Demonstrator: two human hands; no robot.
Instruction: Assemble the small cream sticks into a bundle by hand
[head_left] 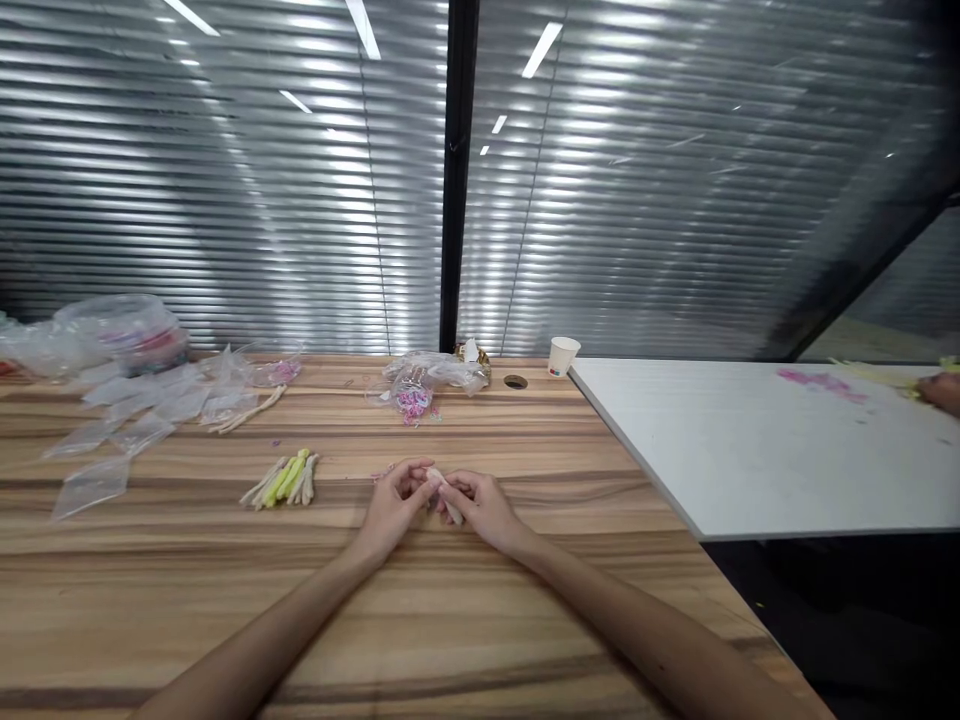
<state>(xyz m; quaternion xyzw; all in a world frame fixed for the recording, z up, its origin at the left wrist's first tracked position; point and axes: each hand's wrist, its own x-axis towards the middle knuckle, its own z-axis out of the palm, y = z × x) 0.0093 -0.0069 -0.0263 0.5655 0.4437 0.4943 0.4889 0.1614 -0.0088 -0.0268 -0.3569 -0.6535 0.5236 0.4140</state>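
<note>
My left hand (397,508) and my right hand (484,508) meet over the wooden table, fingertips pinched together. Between them is a small cream-coloured strand bundle (454,512), its lower end sticking out under my right thumb. My fingers cover most of it, so its exact kind is unclear. To the left lies a row of similar short folded bundles, cream ones (262,483) beside bright yellow ones (289,477). Some tiny pink bits (382,472) lie just behind my left hand.
Clear plastic sleeves (94,487) spread at the left, near a big plastic bag (124,325) and long cream strands (251,411). An opened bag of small pink and purple bands (412,400) lies ahead. A paper cup (562,356) stands by the white table (720,470), where another person's hand (941,391) shows.
</note>
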